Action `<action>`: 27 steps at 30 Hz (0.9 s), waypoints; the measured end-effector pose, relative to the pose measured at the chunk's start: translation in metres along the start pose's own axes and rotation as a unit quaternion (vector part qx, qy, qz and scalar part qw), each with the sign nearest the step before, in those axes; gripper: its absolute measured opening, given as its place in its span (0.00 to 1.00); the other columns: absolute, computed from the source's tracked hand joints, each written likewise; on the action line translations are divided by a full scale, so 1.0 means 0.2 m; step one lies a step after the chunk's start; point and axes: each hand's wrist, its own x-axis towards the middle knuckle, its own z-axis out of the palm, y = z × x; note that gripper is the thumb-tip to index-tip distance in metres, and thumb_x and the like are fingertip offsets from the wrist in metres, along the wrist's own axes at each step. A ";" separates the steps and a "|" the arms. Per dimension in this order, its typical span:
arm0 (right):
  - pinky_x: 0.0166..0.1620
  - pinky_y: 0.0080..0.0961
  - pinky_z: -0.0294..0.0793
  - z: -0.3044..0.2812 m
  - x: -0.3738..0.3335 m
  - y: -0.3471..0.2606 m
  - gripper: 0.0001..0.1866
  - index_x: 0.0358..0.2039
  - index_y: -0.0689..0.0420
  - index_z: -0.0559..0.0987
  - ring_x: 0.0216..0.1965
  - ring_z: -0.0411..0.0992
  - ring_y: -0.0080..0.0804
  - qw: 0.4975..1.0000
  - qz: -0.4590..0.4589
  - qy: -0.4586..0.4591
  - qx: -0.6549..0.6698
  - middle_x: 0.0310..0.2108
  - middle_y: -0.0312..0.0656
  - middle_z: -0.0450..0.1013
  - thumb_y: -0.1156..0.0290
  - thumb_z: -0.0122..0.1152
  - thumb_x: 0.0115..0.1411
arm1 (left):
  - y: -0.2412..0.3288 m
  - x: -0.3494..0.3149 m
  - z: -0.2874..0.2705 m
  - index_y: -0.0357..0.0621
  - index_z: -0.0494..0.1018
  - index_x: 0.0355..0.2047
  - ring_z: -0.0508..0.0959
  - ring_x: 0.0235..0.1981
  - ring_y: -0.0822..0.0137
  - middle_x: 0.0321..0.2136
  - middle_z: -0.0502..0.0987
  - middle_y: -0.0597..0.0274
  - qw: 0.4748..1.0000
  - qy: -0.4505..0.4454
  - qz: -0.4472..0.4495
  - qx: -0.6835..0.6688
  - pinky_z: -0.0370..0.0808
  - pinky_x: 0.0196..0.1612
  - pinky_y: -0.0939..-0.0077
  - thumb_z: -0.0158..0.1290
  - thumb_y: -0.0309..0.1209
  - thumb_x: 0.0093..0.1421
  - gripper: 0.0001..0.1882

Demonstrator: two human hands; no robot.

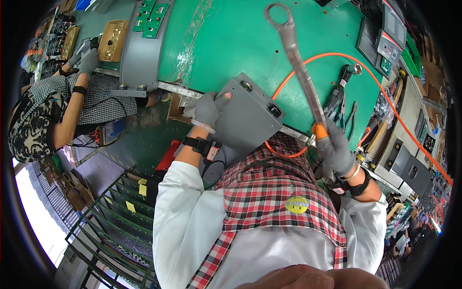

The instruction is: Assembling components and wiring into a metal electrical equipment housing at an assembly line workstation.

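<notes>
My left hand (208, 110), in a grey glove, grips the left edge of a dark grey metal housing (248, 120). The housing is tilted against the front edge of the green bench, with two black fittings on its upper right side. My gloved right hand (337, 151) is closed round the lower end of a long ring spanner (301, 67). An orange part shows on the spanner just above my fingers. Its ring end points up and away over the bench, apart from the housing. The spanner's lower end is hidden in my hand.
An orange hose (385, 91) loops across the green bench (231, 38). A black power tool (337, 94) and pliers (352, 118) lie to the right. At the left, a grey panel (139, 58) carries green circuit boards, near a co-worker (79, 106). A green rack (115, 226) stands lower left.
</notes>
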 end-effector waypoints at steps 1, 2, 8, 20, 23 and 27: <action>0.24 0.31 0.66 0.00 0.00 0.01 0.14 0.43 0.63 0.69 0.18 0.67 0.41 0.992 -0.107 -0.009 -0.066 0.19 0.49 0.68 0.73 0.45 0.55 | 0.00 -0.01 0.00 0.31 0.72 0.34 0.75 0.25 0.52 0.24 0.75 0.45 1.000 0.011 0.013 0.009 0.70 0.32 0.64 0.52 0.51 0.49 0.29; 0.24 0.31 0.65 0.01 0.01 0.01 0.14 0.42 0.63 0.69 0.18 0.66 0.40 0.991 -0.035 -0.046 -0.120 0.18 0.48 0.68 0.73 0.45 0.56 | 0.00 -0.01 0.00 0.31 0.72 0.34 0.75 0.25 0.52 0.25 0.75 0.44 0.998 0.033 0.057 0.014 0.70 0.32 0.64 0.53 0.50 0.49 0.29; 0.23 0.30 0.65 -0.03 0.01 0.00 0.16 0.42 0.65 0.69 0.15 0.64 0.34 0.994 0.092 -0.031 0.049 0.15 0.46 0.67 0.69 0.47 0.56 | -0.06 0.03 0.02 0.31 0.72 0.34 0.76 0.26 0.52 0.25 0.74 0.43 0.991 0.054 0.095 0.083 0.70 0.32 0.64 0.51 0.53 0.49 0.31; 0.19 0.22 0.61 -0.01 -0.03 0.01 0.10 0.36 0.63 0.70 0.14 0.60 0.23 0.989 0.054 0.015 0.138 0.13 0.35 0.61 0.73 0.46 0.54 | -0.03 0.02 0.01 0.31 0.72 0.34 0.76 0.24 0.52 0.24 0.75 0.44 0.996 0.043 0.075 0.032 0.71 0.29 0.64 0.51 0.53 0.49 0.31; 0.15 0.22 0.61 0.02 -0.02 0.04 0.11 0.37 0.61 0.73 0.12 0.62 0.19 0.989 0.013 -0.118 -0.084 0.13 0.34 0.66 0.70 0.48 0.55 | -0.02 0.01 0.01 0.31 0.73 0.33 0.76 0.24 0.52 0.23 0.74 0.44 0.995 0.051 0.075 0.041 0.70 0.29 0.64 0.51 0.53 0.48 0.30; 0.14 0.16 0.60 -0.02 -0.02 0.05 0.10 0.34 0.59 0.70 0.11 0.61 0.18 0.970 0.217 -0.038 0.107 0.12 0.30 0.62 0.65 0.46 0.59 | -0.05 0.01 0.02 0.32 0.73 0.33 0.76 0.26 0.51 0.23 0.75 0.44 0.989 0.084 0.113 0.041 0.70 0.31 0.63 0.51 0.54 0.48 0.31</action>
